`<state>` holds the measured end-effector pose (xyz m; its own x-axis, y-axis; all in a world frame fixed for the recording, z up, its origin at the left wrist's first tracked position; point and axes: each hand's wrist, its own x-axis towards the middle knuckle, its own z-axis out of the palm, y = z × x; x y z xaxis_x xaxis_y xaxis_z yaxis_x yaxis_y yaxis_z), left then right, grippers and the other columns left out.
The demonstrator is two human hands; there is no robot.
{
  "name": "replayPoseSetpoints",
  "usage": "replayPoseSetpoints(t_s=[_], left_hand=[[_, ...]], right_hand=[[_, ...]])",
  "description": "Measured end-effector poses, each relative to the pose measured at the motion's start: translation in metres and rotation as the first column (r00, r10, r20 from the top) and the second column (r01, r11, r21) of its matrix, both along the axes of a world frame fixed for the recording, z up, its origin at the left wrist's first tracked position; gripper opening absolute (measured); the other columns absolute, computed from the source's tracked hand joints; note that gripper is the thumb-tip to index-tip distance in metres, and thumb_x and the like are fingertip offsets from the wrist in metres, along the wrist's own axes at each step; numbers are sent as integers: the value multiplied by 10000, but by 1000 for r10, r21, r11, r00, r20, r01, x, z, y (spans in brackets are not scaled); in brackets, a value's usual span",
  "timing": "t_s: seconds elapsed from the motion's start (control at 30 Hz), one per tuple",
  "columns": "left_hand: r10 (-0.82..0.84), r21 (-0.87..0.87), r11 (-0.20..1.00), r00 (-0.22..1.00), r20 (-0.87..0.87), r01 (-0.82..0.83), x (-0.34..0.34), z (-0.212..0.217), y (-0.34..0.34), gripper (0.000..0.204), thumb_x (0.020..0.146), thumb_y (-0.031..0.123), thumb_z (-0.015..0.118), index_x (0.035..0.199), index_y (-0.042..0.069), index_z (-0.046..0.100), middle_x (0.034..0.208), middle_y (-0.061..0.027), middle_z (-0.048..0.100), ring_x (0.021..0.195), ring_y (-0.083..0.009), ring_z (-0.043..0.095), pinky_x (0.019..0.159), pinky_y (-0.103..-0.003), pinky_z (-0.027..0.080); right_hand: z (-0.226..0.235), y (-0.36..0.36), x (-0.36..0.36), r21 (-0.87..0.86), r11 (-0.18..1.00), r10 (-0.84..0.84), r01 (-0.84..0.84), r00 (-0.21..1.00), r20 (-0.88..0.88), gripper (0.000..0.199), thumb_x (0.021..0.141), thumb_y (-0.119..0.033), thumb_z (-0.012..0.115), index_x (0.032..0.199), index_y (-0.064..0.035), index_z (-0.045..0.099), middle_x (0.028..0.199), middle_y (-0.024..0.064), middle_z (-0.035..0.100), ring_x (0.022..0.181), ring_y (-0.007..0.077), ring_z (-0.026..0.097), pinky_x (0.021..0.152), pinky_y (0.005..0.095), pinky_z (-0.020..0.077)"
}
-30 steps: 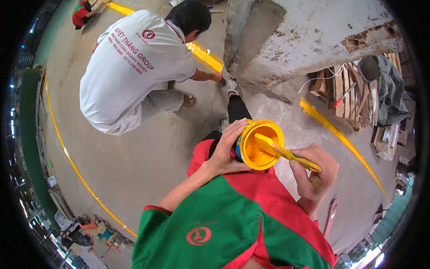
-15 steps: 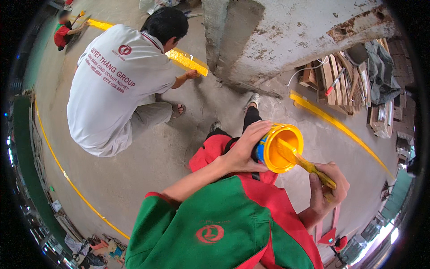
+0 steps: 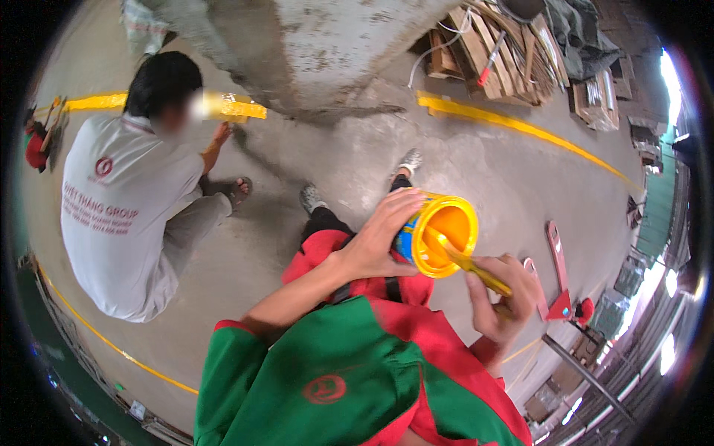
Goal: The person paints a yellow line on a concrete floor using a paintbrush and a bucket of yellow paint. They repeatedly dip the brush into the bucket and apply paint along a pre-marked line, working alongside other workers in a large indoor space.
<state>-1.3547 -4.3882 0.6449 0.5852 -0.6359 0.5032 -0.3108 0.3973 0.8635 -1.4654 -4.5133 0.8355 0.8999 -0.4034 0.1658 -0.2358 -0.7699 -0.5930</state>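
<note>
My left hand is wrapped round a paint can with a blue side and a yellow-coated rim, held tilted in front of my body. Yellow paint shows inside it. In my right hand is a paintbrush, gripped by its yellow-smeared handle. The brush end reaches into the can's mouth, so its bristles are partly hidden by paint and rim.
On the left a co-worker in a white shirt squats by a yellow floor stripe. Another yellow stripe runs right, below stacked wood. A concrete block stands ahead. A red pallet jack is at right.
My view has turned to the right, so the co-worker and stripes sit further left. The brush end has dipped lower into the can; both hands keep their holds.
</note>
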Motion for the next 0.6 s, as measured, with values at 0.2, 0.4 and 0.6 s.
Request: replayPoseSetpoints(t_s=[0.2,0.4,0.6], left_hand=[[98,129,987,995,12,-99,-15,-18,-28,1059,582,243,946,1448,27,377,1448,-200,450,1375,-415,427,1158,-564,323],[252,177,949,965,68,-260,-18,-24,-66,1081,592,239,940,1469,38,342,1461,-193,436,1376,-412,425,1159,-569,319],[365,208,903,927,86,-375,-11,-34,-60,1067,592,242,951,1453,16,361,1454,-201,432,1371,-402,433,1152,-568,333]], right_hand=[[-35,-51,17,68,986,158,-151,983,-99,258,714,21,755,963,-22,704,792,110,681,622,255,630,543,339,486],[-59,-107,42,120,929,366,-351,918,-149,293,731,11,756,1012,-38,689,872,97,689,686,264,644,559,340,493],[-80,-113,64,197,860,500,-471,855,-140,274,739,8,752,1001,-44,692,880,87,699,685,263,641,555,340,481]])
